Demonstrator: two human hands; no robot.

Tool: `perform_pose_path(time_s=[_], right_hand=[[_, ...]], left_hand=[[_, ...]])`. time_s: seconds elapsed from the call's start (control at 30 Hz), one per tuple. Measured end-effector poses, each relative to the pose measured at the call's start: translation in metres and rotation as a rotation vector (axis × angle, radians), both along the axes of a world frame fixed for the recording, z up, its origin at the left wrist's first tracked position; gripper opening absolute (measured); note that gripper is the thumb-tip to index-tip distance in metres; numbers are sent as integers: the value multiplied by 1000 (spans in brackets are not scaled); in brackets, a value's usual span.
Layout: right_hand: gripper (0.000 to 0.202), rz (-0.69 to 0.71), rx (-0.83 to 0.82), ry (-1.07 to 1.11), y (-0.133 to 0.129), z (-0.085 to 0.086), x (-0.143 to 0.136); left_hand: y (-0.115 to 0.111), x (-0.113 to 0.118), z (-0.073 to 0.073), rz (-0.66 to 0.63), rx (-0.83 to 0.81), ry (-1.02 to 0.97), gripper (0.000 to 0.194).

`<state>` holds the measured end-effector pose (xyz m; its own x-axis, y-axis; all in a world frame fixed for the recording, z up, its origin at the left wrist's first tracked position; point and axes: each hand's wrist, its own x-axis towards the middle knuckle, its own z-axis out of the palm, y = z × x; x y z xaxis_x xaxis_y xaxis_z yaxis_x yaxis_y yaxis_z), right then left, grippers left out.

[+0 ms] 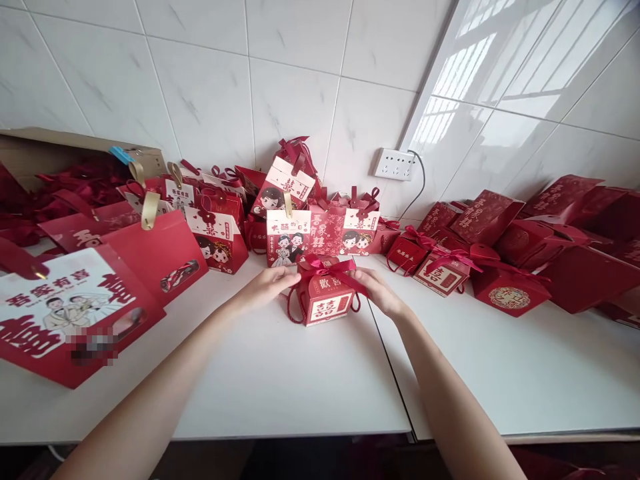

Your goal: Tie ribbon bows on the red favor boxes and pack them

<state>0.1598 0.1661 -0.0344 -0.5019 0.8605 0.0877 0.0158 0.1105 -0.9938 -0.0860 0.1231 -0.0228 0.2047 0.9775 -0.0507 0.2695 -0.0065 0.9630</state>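
Note:
A small red gift box (327,307) with a white label and gold lettering sits upright on the white table. A dark red ribbon bow (327,267) is tied across its top, and twisted red cord loops hang at both sides. My left hand (270,283) grips the box's left upper edge, thumb and fingers close together. At the opposite side my right hand (381,290) holds the right upper edge, its fingertips beside the ribbon's tail. The exact contact of the right fingers with the ribbon is partly hidden.
Red and white gift bags (287,237) stand behind the box. Larger bags (55,313) crowd the left, near a cardboard carton (65,140). Several red boxes (515,293) are piled at right. A power strip (394,165) is on the tiled wall; a seam splits the tabletop (280,387).

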Motion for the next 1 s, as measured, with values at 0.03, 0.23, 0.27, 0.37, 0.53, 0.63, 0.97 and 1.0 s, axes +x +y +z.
perform_pose_path(time_s=[0.03, 0.23, 0.27, 0.37, 0.53, 0.63, 0.97, 1.0], right_hand=[[42, 19, -15, -4, -1, 1, 1], [32, 94, -86, 40, 0, -1, 3], [32, 101, -95, 48, 1, -1, 4], [32, 92, -108, 115, 4, 2, 11], [42, -66, -2, 436, 10, 14, 43], [33, -135, 15, 686, 12, 30, 55], [58, -88, 82, 442, -15, 113, -29], [63, -68, 116, 434, -19, 117, -35]], left_hand=[[1, -2, -1, 4, 14, 42, 41], [7, -8, -4, 60, 77, 7, 28], [7, -9, -3, 100, 71, -69, 26], [9, -14, 2, 214, 68, -293, 20], [8, -42, 25, 442, 138, -821, 8], [6, -49, 47, 489, 144, -1167, 11], [8, 33, 127, -24, 317, -697, 34], [6, 38, 131, -67, 330, -661, 37]])
